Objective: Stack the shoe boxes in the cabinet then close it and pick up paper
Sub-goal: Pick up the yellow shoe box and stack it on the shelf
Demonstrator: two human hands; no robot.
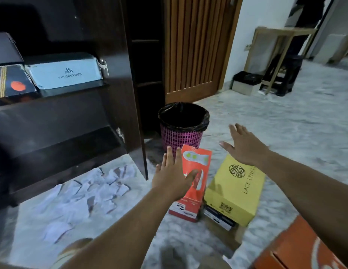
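Observation:
A red shoe box (196, 166) lies on the floor beside a yellow shoe box (235, 191), which sits on a darker box (217, 218). My left hand (174, 175) hovers open over the red box's left edge, fingers straight. My right hand (245, 146) is spread open above the far end of the yellow box. The dark cabinet (72, 117) stands open at left; a pale blue box (66, 73) and a black box (12, 82) sit on its shelf. Crumpled white paper (87, 193) lies on the floor before it. An orange box (297, 247) shows at the bottom right.
A pink waste basket (183, 127) with a black liner stands just behind the red box. The open cabinet door (130, 84) juts out to the left of my left hand. A wooden door (196, 45), a wooden frame (276, 55) and a black stool (285, 74) stand further back.

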